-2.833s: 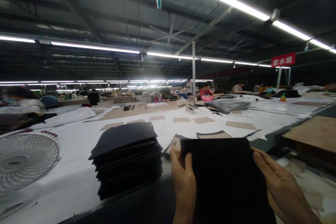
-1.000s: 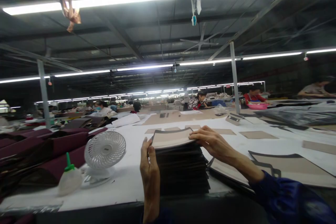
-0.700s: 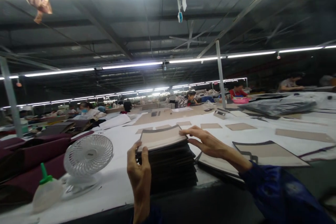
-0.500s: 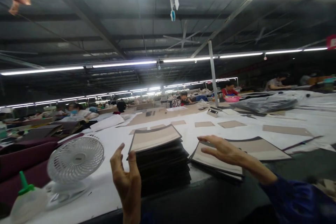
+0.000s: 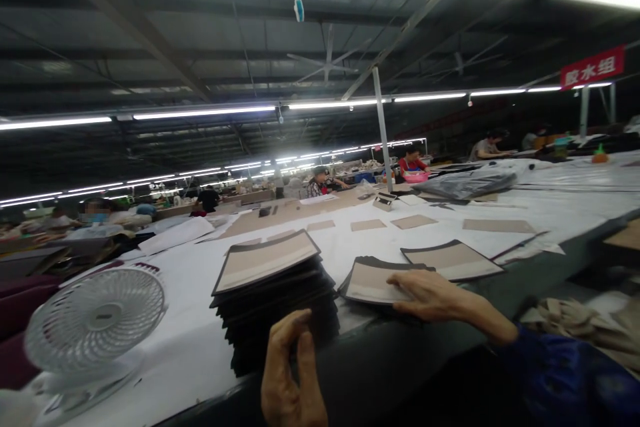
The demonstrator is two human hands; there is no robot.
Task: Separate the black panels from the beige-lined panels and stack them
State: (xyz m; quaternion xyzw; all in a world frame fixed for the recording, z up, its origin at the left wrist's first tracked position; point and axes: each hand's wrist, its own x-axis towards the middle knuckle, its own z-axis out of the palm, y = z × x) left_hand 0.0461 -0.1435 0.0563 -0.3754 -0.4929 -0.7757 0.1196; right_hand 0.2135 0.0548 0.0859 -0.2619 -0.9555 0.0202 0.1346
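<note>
Tan and black: tall stack of panels [image 5: 267, 260] at the table's near edge. Left hand [image 5: 294, 390] just in front, thumb and fingers apart, nothing held. Right hand [image 5: 431, 295] with fingers on low pile [image 5: 369, 280], right of the stack; whether pinching, cannot tell. Just behind, loose panel [image 5: 454, 259]. Leftward, white fan [image 5: 103, 317]. Beyond the stack, brown sheets [image 5: 367, 225] on white table [image 5: 185, 310].

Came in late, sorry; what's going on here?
The person's right hand touches a low pile of flat, beige-faced, dark-edged panels; whether it grips one is unclear. The left hand, holding nothing, is in front of the tall stack of similar panels. A round white plastic fan stands left of that stack.
</note>
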